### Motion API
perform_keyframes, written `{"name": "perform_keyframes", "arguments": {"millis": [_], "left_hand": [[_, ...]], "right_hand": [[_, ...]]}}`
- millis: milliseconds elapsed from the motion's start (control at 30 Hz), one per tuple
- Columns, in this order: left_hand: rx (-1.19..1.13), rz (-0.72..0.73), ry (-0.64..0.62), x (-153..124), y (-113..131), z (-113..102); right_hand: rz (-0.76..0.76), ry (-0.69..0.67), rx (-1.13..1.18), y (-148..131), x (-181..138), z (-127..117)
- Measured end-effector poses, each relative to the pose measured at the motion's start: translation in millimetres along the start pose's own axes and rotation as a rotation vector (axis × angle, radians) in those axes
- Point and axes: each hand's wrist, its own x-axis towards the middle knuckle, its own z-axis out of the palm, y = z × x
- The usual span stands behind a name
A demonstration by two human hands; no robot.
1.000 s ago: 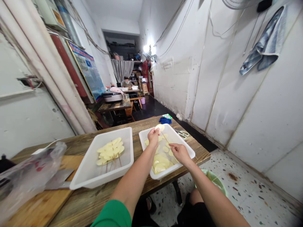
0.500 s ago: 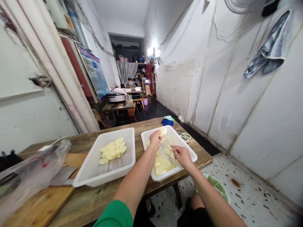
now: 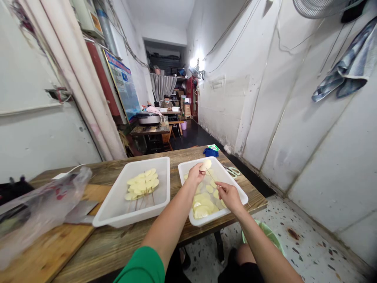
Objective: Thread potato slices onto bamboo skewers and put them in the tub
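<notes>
The person's left hand [image 3: 196, 173] was pinching a pale yellow, thin round slice [image 3: 207, 163] above the far edge of the white rectangular plastic tray [image 3: 244, 198] by the right end of the brown wooden table [image 3: 175, 177]. The right hand [image 3: 229, 194], over that tray's right side, had its fingertips closed on a thin wooden stick [image 3: 211, 175], whose far tip reached the slice's near edge. Whether it had pierced the slice could not be told.

Little had changed over the preceding second. The whole view had swung slightly, carrying everything toward its right side, but both hands had kept their grips. The right fingertips looked a touch nearer the slice, though the difference was too slight to be sure of. The work had thus stayed on this one slice and stick.

More loose, pale yellow slices [image 3: 203, 206] lay in the same tray, heaped toward its near left corner. In the other white rectangular plastic tray [image 3: 129, 218], farther left along the table, the layered yellow slices on thin sticks [image 3: 143, 182] lay as before, the sticks pointing toward the tray's near edge; no further piece had joined them.
</notes>
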Motion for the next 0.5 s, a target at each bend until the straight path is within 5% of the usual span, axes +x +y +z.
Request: {"name": "perform_keyframes", "arguments": {"millis": [300, 500], "left_hand": [[0.176, -0.184, -0.119, -10.6, -15.5, 8.0], [0.04, -0.042, -0.038, -11.3, -12.0, 9.3]], "right_hand": [[0.045, 0.105, -0.019, -5.4, 3.3, 0.1], [0.027, 0.085, -0.067, -3.2, 2.1, 0.9]]}}
